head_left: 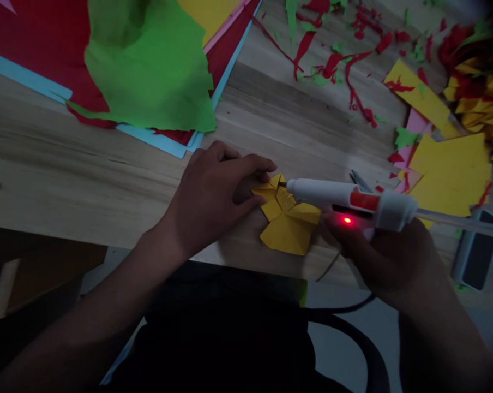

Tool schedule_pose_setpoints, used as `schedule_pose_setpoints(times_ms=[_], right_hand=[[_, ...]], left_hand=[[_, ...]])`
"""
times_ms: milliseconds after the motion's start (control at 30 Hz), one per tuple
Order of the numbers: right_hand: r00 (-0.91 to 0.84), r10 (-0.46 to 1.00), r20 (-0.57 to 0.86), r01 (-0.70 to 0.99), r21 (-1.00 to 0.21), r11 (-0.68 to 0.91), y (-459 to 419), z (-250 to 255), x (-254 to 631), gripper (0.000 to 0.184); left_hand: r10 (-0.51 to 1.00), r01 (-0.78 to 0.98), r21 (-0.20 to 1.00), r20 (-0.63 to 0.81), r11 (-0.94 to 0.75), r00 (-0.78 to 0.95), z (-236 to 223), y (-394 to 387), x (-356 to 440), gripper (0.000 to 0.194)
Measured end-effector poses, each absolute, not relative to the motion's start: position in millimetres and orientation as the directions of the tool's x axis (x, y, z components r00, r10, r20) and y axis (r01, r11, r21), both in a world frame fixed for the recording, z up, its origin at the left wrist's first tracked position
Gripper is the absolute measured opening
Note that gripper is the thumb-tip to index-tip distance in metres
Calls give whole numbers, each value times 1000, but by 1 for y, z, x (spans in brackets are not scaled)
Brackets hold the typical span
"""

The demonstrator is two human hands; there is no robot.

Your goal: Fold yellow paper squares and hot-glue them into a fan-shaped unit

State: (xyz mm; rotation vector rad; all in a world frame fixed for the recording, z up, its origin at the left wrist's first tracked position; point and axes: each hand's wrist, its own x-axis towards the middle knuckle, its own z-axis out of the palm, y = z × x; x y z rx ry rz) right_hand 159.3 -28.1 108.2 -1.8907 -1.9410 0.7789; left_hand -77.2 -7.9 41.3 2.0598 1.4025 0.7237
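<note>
A folded yellow paper shape (pixel 286 222) lies near the front edge of the wooden table (pixel 66 169). My left hand (pixel 214 191) rests on the table with its fingers curled, the fingertips pinching the shape's upper left corner. My right hand (pixel 377 251) is wrapped round a white glue gun (pixel 348 199) with a red trigger and a glowing red light. The gun's nozzle points left and touches the top of the yellow shape. A clear glue stick pokes out of the gun's back toward the right.
Sheets of green paper (pixel 148 65), red and light blue paper lie at the back left. Red and green scraps (pixel 336 60) litter the back. Yellow paper pieces (pixel 451 174) and a red and yellow paper pile (pixel 475 82) sit at right, beside a grey box (pixel 475 251).
</note>
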Motion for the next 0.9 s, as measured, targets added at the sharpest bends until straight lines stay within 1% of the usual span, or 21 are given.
schedule_pose_setpoints(times_ms=[100,167,233,300,333,400,467,500,567,700,833,900], right_hand=[[-88,980,-180,815,-579,-33,-33,105,167,25],[-25,978,-209,748,-653,-121,-39,99,175,28],[107,973,-204,612,-758,-226,-45,91,182,32],[247,955,-165,431,-864,-261,-49,81,185,34],[297,944,-147,346,-905,-250,-50,76,185,34],[359,926,-115,221,-954,-204,-50,66,184,33],[391,915,-96,162,-972,-171,-50,57,185,32],[400,913,-87,150,-976,-159,-49,54,185,31],[391,918,-66,143,-981,-131,-50,48,188,30],[331,943,-41,172,-980,-103,-52,43,195,30],[317,948,-37,148,-985,-87,-54,41,195,30],[318,948,-23,153,-985,-75,-54,40,194,30]], left_hand=[[943,667,677,129,-310,307,40,-8,-77,39],[944,684,660,128,-310,304,40,-7,-78,32],[938,691,644,136,-329,320,39,-7,-79,29],[909,682,613,166,-399,383,40,-7,-81,25],[886,683,576,187,-448,424,40,-8,-82,22],[836,709,448,224,-544,501,43,-11,-82,19],[801,745,293,237,-599,550,47,-15,-80,21],[788,753,235,231,-614,571,49,-16,-79,22],[777,757,180,198,-628,598,53,-18,-78,23],[806,775,226,112,-590,581,62,-15,-75,27],[826,803,239,-9,-545,564,68,-9,-71,22],[844,820,261,-31,-510,535,67,-8,-68,21]])
